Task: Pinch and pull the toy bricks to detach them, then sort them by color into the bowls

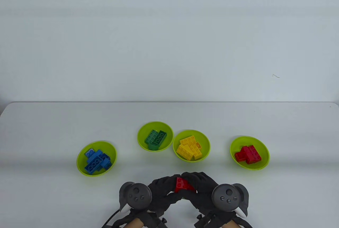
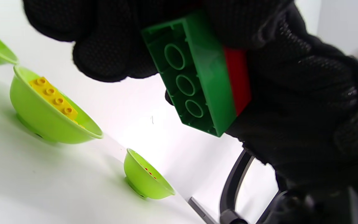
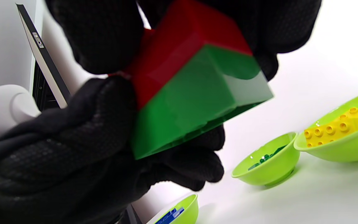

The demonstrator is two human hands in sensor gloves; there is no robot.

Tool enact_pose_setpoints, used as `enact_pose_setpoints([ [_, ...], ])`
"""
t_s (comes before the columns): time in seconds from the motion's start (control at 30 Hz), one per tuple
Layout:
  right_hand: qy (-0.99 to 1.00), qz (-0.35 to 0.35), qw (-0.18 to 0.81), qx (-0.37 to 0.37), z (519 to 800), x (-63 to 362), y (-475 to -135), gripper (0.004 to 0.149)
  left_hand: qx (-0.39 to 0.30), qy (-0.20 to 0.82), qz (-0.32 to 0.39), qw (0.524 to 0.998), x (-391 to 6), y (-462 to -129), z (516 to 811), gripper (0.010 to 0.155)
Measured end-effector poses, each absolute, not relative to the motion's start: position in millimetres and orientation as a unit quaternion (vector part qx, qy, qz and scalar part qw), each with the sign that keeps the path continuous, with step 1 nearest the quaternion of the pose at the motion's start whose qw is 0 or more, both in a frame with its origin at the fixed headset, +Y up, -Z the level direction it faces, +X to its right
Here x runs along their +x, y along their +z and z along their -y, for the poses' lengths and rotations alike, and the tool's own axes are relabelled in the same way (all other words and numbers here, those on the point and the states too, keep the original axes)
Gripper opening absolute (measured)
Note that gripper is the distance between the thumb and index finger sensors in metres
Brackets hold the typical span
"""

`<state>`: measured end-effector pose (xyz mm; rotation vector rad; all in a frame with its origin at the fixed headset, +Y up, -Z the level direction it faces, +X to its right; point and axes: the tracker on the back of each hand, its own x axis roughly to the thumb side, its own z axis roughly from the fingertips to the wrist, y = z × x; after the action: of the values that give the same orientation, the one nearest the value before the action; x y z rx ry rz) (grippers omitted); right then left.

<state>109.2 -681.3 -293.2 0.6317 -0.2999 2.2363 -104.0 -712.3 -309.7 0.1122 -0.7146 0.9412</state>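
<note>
Left hand [image 1: 159, 189] and right hand [image 1: 201, 188] meet fingertip to fingertip, fingers curled, both gripping.

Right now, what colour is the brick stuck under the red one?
Green brick, clearest in the left wrist view.

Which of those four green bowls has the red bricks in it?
The bowl with the red bricks is farthest to the table view's right, alone; the others hold blue, green and yellow.
</note>
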Motion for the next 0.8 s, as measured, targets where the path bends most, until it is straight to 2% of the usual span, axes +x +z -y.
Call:
enact_pose_setpoints([
  [0.2, 0.868, 0.095, 0.421, 0.244, 681.3, 111.0, -296.7, 0.058, 0.087, 0.412, 0.351, 0.836, -103.3, -307.7, 711.4, 0.068],
  [0.4, 0.869, 0.07, 0.427, 0.241, 681.5, 112.3, -299.8, 0.058, 0.09, 0.407, 0.356, 0.836, -103.3, -308.0, 713.8, 0.068],
  [0.6, 0.888, 0.124, 0.371, 0.243, 678.8, 109.8, -292.9, 0.058, 0.047, 0.457, 0.326, 0.826, -103.1, -310.7, 716.4, 0.067],
  [0.7, 0.879, 0.112, 0.397, 0.237, 679.9, 112.0, -294.6, 0.058, 0.048, 0.464, 0.325, 0.823, -102.3, -310.8, 716.2, 0.067],
  [0.8, 0.872, 0.091, 0.419, 0.235, 681.9, 113.7, -297.6, 0.058, 0.079, 0.421, 0.348, 0.834, -102.4, -309.7, 714.4, 0.067],
])
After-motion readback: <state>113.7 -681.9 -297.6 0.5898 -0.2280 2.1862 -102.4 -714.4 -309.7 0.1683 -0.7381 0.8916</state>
